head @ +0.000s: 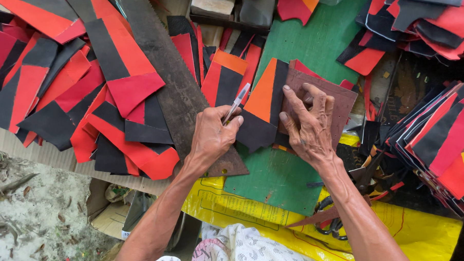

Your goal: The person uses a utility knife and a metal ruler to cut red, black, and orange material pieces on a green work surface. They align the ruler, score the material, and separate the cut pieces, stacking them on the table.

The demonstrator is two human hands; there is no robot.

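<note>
Left hand (211, 137) gripping clear pen (236, 103), tip pointing down toward the person, barrel leaning up-right; right hand (308, 129) spreading open fingers, pressing brown template (341, 101) onto orange-black piece (266, 108); saw (172, 82) lying just left.

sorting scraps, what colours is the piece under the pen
Orange and black piece, clearest in the head view.

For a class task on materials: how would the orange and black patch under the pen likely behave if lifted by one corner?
The orange and black patch would probably droop, since it looks like thin stitched sheet lying flat. It seems light: the right hand pins it with fingertips only. It is unlikely to roll or break, though it might slide on the green board.
</note>
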